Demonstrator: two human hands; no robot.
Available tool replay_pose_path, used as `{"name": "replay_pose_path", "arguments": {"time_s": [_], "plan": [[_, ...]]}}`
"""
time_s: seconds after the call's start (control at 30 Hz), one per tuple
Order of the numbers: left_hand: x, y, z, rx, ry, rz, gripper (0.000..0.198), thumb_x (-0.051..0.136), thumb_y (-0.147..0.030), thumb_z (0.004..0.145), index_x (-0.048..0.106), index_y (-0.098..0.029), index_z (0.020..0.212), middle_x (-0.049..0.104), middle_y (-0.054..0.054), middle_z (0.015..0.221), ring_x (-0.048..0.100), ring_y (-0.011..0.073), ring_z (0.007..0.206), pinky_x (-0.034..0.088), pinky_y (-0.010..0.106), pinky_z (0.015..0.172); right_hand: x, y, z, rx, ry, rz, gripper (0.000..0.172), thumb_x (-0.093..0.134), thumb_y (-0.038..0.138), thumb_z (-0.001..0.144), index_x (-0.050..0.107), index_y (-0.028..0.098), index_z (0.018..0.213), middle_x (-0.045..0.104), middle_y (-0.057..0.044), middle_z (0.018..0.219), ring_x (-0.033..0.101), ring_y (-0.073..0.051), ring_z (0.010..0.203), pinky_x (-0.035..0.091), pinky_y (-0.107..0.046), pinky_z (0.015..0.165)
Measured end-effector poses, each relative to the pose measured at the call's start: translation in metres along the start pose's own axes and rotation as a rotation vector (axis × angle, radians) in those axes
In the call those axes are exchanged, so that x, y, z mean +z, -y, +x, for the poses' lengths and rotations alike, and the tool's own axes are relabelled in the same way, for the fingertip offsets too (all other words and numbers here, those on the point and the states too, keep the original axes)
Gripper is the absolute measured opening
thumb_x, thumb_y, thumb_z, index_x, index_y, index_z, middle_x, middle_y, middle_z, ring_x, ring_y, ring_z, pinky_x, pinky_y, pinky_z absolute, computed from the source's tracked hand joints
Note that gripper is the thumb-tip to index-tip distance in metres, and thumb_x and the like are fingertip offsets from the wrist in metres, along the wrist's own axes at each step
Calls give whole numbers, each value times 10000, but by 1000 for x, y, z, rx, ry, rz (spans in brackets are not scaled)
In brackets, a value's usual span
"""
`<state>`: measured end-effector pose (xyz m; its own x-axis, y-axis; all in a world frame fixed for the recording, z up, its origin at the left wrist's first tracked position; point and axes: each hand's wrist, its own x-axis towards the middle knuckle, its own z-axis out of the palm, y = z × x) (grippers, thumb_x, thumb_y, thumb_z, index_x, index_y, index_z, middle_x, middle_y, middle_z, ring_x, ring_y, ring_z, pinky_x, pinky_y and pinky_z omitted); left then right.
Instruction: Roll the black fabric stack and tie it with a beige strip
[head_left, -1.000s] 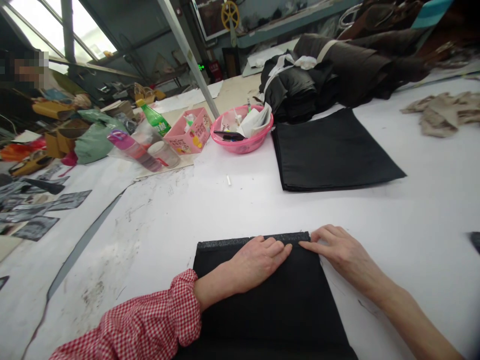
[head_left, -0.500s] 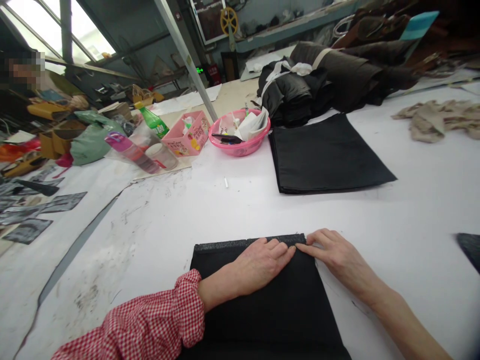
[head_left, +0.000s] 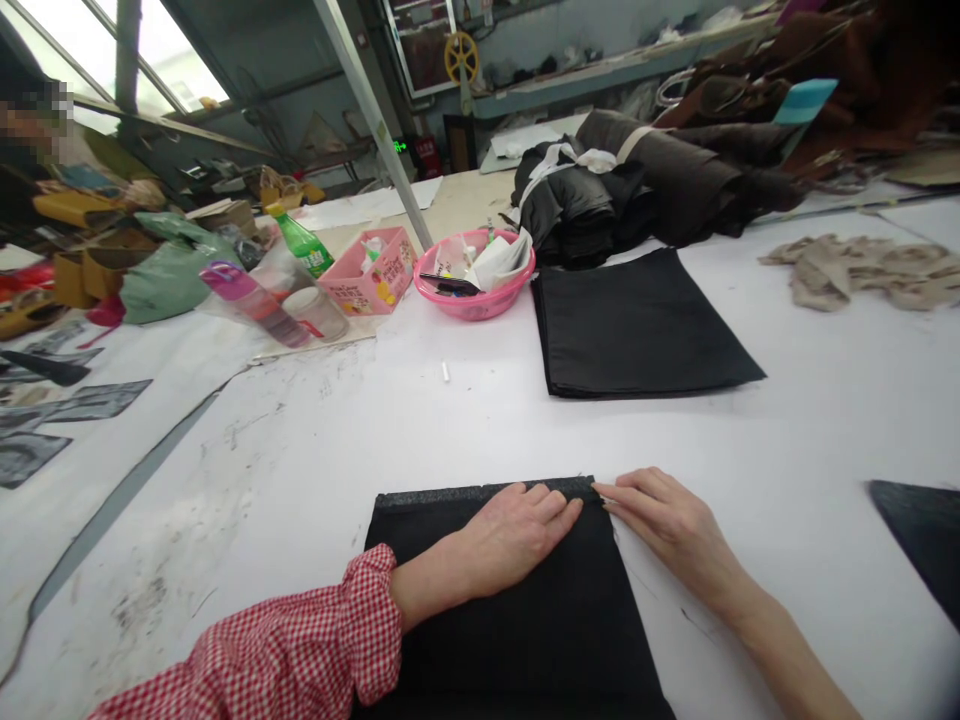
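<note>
A black fabric piece point(head_left: 517, 620) lies on the white table in front of me, with a speckled dark grey strip point(head_left: 427, 495) along its far edge. Across its upper part rests my left hand point(head_left: 514, 530), palm down, fingers stretched out and pressing near the strip. At the far right corner my right hand point(head_left: 664, 520) has its thumb and fingertips closed on the fabric's edge. The near end of the piece runs out of view. Beyond it, a stack of black fabric sheets point(head_left: 645, 325) lies on the table.
A pink basin point(head_left: 476, 305) of small items, a pink box point(head_left: 367, 280) and bottles stand at the back left. Dark fabric bundles point(head_left: 570, 200) and a beige cloth point(head_left: 862, 270) lie at the back right. Another person point(head_left: 82, 160) is at far left.
The view has shifted slightly. My right hand's fingertips have moved from the strip's end onto the corner edge and drawn together. My left hand keeps its place on the fabric.
</note>
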<state>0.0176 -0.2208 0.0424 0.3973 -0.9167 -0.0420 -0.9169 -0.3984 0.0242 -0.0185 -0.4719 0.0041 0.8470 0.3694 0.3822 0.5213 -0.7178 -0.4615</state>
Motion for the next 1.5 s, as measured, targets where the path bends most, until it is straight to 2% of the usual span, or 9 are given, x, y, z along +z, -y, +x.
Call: {"name": "replay_pose_path", "arguments": {"time_s": [0.23, 0.67, 1.03, 1.23, 1.5], "plan": [[3, -2, 0, -2, -1, -5, 428, 369, -175, 999, 319, -94, 1416, 545, 70, 1052, 495, 191, 926, 368, 332, 721, 7, -1, -2, -32, -4, -75, 247, 550, 108, 939, 632, 254, 1121, 604, -30, 959, 539, -174, 893, 413, -321, 792], [3, -1, 8, 4, -10, -28, 417, 370, -188, 1004, 333, -118, 1413, 531, 47, 1016, 481, 188, 886, 362, 335, 674, 8, 0, -5, -24, 35, -101, 207, 522, 126, 954, 629, 231, 1098, 597, -41, 978, 520, -185, 909, 398, -335, 799], [0, -2, 10, -12, -2, -31, 430, 398, -196, 990, 334, -133, 1410, 533, 50, 1020, 485, 194, 902, 371, 329, 689, 2, 0, -5, -68, 74, -72, 232, 481, 144, 970, 607, 214, 1152, 581, -66, 1019, 514, -199, 945, 415, -351, 817], [-2, -3, 12, -21, 24, -22, 441, 410, -201, 986, 321, -144, 1414, 531, 53, 1023, 495, 191, 910, 392, 320, 699, 1, -3, -11, -50, 112, -53, 306, 456, 135, 976, 586, 242, 1232, 567, -73, 1087, 517, -204, 1009, 441, -370, 870], [-3, -5, 15, -37, 16, -38, 452, 425, -199, 974, 321, -158, 1413, 531, 55, 1028, 495, 195, 903, 400, 319, 688, 3, 0, -17, 27, 29, -77, 385, 415, 120, 978, 554, 266, 1306, 562, -78, 1132, 534, -206, 1049, 476, -374, 906]]}}
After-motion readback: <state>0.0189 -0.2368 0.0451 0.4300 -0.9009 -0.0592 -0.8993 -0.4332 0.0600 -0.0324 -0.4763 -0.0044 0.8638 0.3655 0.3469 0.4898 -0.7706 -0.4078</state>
